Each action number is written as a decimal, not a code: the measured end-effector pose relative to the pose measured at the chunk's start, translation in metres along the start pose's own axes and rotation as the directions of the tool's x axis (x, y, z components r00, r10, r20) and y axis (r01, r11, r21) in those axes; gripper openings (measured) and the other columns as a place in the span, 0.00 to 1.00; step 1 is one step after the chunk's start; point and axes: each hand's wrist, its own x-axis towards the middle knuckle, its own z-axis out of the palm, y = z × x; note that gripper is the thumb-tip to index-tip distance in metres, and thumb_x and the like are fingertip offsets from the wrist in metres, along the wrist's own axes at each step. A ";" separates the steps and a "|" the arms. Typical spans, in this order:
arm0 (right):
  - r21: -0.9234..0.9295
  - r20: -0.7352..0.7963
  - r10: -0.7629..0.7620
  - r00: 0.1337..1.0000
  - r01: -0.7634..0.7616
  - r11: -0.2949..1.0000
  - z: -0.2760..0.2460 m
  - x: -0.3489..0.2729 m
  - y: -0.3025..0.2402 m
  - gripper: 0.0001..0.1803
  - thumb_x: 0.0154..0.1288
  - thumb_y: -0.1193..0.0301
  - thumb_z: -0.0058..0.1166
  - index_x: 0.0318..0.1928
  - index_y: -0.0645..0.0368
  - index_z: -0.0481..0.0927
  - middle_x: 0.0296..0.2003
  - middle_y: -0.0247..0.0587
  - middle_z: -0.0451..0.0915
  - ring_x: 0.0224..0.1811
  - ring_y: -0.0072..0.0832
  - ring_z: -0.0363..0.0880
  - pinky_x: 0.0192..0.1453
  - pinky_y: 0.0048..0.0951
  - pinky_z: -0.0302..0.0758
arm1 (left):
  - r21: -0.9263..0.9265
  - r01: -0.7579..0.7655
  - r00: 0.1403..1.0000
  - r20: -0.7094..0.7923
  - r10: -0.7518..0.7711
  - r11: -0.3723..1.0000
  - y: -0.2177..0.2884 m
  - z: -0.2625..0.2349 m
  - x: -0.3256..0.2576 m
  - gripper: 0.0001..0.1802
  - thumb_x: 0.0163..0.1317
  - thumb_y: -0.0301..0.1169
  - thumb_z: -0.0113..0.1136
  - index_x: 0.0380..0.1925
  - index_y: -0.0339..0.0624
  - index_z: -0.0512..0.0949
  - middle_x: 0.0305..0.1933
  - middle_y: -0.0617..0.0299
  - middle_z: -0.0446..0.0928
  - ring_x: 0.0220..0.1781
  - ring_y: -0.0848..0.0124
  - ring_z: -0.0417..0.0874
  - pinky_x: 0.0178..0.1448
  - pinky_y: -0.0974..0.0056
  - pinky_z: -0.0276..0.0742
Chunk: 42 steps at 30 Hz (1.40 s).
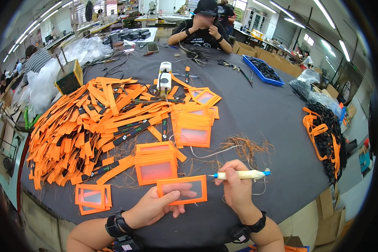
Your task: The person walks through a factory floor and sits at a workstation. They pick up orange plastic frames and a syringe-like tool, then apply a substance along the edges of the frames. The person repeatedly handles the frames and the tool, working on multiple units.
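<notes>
My left hand grips an orange-framed clear window pouch by its left side, thumb on the front and fingers showing through the clear pane. In my right hand is a corded pen-shaped tool, wrapped in whitish tape with blue ends. Its thin metal tip points left, close to the pouch's upper right corner; a small gap seems to separate them. Just beyond the held pouch stands a stack of similar orange-framed pouches, with another stack behind it. A few more pouches lie left of my left hand.
A large heap of orange and black straps covers the table's left side. Loose orange threads lie beyond my right hand. A white power strip, a blue tray of black parts and black-and-orange straps sit farther off. A person sits opposite.
</notes>
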 end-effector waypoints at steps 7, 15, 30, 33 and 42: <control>-0.053 0.099 0.022 0.995 -0.016 0.998 0.003 -0.007 -0.004 0.06 0.64 0.74 0.55 0.38 0.63 0.73 0.29 0.33 0.75 0.29 0.13 0.69 0.33 0.16 0.67 | 0.299 0.157 0.987 -0.092 -0.135 0.941 0.001 0.010 0.004 0.15 0.68 0.30 0.51 0.52 0.36 0.69 0.46 0.48 0.80 0.25 0.76 0.79 0.26 0.74 0.76; -0.124 0.171 0.241 0.955 -0.222 0.967 0.016 -0.012 0.006 0.09 0.61 0.78 0.56 0.41 0.64 0.74 0.34 0.40 0.79 0.37 0.22 0.79 0.43 0.22 0.77 | 0.373 0.181 0.984 -0.065 -0.168 0.910 -0.003 0.009 0.006 0.11 0.67 0.29 0.52 0.47 0.37 0.69 0.42 0.49 0.81 0.22 0.77 0.77 0.23 0.75 0.75; -0.081 0.112 0.299 0.948 -0.291 0.953 0.024 -0.016 0.011 0.09 0.60 0.78 0.56 0.41 0.63 0.73 0.35 0.41 0.80 0.37 0.24 0.80 0.46 0.26 0.78 | 0.384 0.169 0.986 -0.053 -0.161 0.908 -0.006 0.007 0.007 0.13 0.66 0.30 0.52 0.48 0.35 0.69 0.42 0.53 0.82 0.22 0.79 0.77 0.23 0.76 0.75; -0.091 0.126 0.291 0.948 -0.281 0.955 0.024 -0.016 0.012 0.09 0.60 0.78 0.56 0.41 0.64 0.73 0.35 0.41 0.79 0.37 0.24 0.80 0.46 0.25 0.79 | 0.367 0.178 0.984 -0.050 -0.172 0.913 -0.005 0.007 0.007 0.14 0.66 0.30 0.52 0.49 0.34 0.69 0.42 0.53 0.82 0.22 0.79 0.77 0.24 0.76 0.75; -0.094 0.170 0.284 0.944 -0.271 0.958 0.018 -0.017 0.012 0.10 0.60 0.78 0.58 0.42 0.65 0.75 0.37 0.39 0.79 0.41 0.21 0.78 0.46 0.20 0.76 | 0.372 0.168 0.986 -0.040 -0.165 0.913 -0.005 0.007 0.007 0.14 0.66 0.30 0.52 0.49 0.35 0.70 0.42 0.53 0.81 0.22 0.79 0.76 0.23 0.76 0.74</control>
